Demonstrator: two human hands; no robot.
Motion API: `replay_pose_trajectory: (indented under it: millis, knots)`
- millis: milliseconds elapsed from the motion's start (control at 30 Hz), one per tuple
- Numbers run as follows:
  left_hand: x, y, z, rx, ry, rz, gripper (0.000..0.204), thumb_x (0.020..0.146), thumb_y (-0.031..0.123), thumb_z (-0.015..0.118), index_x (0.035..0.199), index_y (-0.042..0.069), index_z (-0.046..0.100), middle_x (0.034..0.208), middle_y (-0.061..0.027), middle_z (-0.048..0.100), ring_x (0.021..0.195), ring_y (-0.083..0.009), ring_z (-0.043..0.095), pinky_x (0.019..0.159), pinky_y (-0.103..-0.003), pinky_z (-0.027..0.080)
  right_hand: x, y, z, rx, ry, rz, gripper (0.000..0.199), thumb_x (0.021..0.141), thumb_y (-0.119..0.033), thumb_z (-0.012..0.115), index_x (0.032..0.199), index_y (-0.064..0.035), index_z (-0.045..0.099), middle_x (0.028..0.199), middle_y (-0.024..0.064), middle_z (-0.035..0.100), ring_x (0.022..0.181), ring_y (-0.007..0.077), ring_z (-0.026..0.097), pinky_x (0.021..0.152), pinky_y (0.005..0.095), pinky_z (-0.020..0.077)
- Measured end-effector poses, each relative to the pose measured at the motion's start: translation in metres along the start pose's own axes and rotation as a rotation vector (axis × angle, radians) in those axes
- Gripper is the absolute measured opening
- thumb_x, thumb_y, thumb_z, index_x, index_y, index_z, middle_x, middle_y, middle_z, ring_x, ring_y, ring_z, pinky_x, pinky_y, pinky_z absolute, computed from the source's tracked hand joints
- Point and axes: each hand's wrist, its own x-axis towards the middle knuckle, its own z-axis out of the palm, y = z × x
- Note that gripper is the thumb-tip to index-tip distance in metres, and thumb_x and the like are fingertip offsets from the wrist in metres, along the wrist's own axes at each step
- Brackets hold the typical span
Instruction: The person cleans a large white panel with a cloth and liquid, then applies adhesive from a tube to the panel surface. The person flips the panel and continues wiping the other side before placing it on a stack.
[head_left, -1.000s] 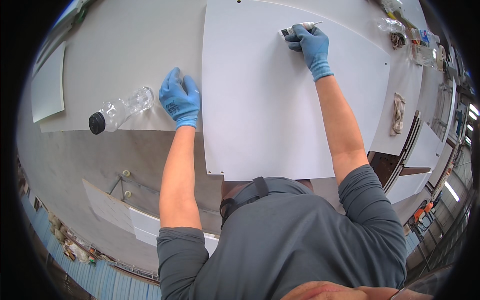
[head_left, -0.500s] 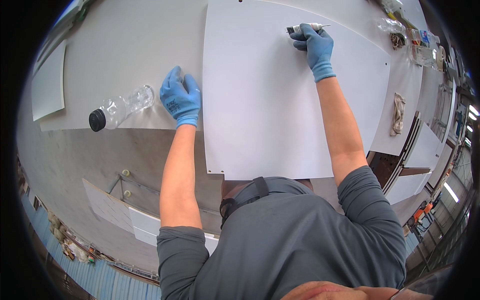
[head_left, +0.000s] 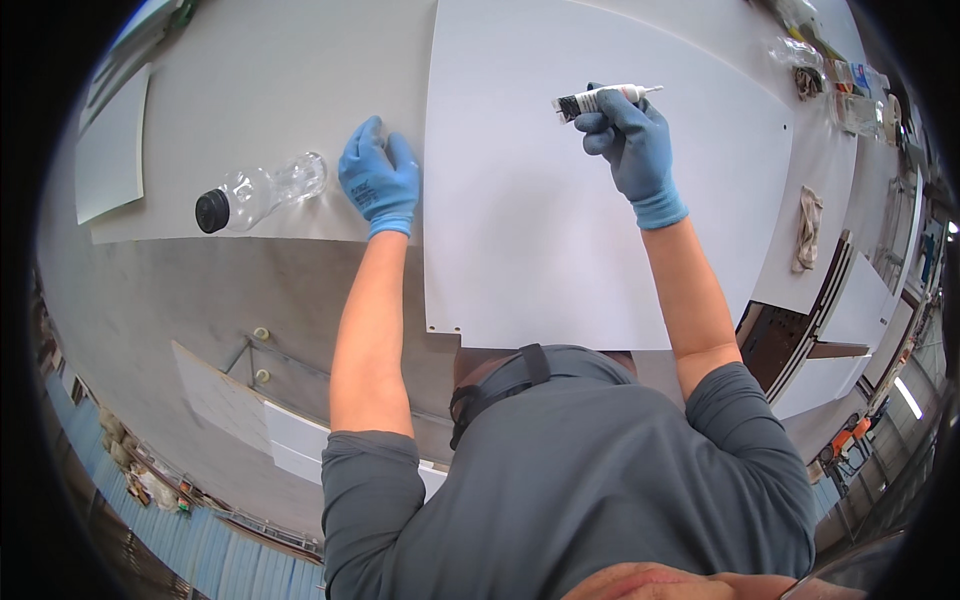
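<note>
While the blue-gloved right hand (head_left: 632, 145) grips a small white tube with a dark cap (head_left: 600, 98), the blue-gloved left hand (head_left: 380, 180) lies flat on the grey worktable (head_left: 260, 80).
Right fingers clamped round tube, held over far part of large white rectangular panel (head_left: 560, 230). Left fingers together, just left of panel edge. Clear plastic bottle with black cap (head_left: 255, 192) lying on its side, just left of left hand.

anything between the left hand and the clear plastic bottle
No: in the head view only bare grey table surface separates the left hand from the clear plastic bottle, lying on its side.
</note>
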Motion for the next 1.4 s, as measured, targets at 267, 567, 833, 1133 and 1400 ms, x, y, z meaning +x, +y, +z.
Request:
replay_pose_trajectory:
  millis: [267,567,833,1133,1400]
  knots:
    - [-0.002,0.0,0.0,0.023,0.0,-0.01,0.031,0.089,0.02,0.069,0.113,0.001,0.072,0.107,-0.0164,0.076,0.095,-0.034,0.072,0.087,-0.045,0.054,-0.031,0.018,0.005,-0.956,-0.202,-1.27,0.031,0.08,-0.005,0.076,0.111,-0.0098,0.074,0.096,0.0037,0.074,0.075,0.024,0.071,0.069,0.0351,0.0596]
    - [0.0,0.003,-0.002,0.029,0.016,0.007,0.034,0.088,0.022,0.069,0.112,-0.002,0.074,0.105,-0.02,0.076,0.093,-0.0345,0.074,0.087,-0.043,0.059,-0.025,0.046,-0.003,-1.059,-0.259,-1.372,0.038,0.078,-0.009,0.078,0.115,-0.0118,0.07,0.1,0.0041,0.074,0.078,0.0247,0.071,0.069,0.0383,0.0605]
    - [0.0,0.001,-0.002,0.003,-0.006,-0.008,0.031,0.089,0.021,0.07,0.112,0.0,0.073,0.107,-0.0182,0.076,0.09,-0.0326,0.074,0.085,-0.042,0.059,-0.015,0.053,0.001,-1.048,-0.294,-1.38,0.038,0.081,-0.012,0.075,0.118,-0.0102,0.068,0.097,0.0053,0.073,0.076,0.0267,0.071,0.069,0.0395,0.0596]
    - [-0.001,0.0,-0.001,-0.025,-0.019,-0.045,0.03,0.089,0.022,0.07,0.111,0.001,0.072,0.105,-0.0147,0.076,0.09,-0.0318,0.072,0.084,-0.044,0.054,-0.025,0.054,0.017,-0.932,-0.241,-0.911,0.027,0.084,-0.005,0.077,0.11,-0.0047,0.071,0.09,0.0097,0.075,0.07,0.0247,0.071,0.064,0.0346,0.0583]
    - [-0.001,0.0,-0.001,-0.013,0.007,-0.014,0.028,0.088,0.02,0.069,0.11,0.001,0.072,0.1,-0.0134,0.076,0.088,-0.0313,0.071,0.083,-0.044,0.054,-0.015,0.058,0.036,-0.28,-0.048,0.108,0.027,0.099,-0.019,0.069,0.107,0.0062,0.07,0.094,0.0162,0.075,0.072,0.0171,0.071,0.063,0.0294,0.0601]
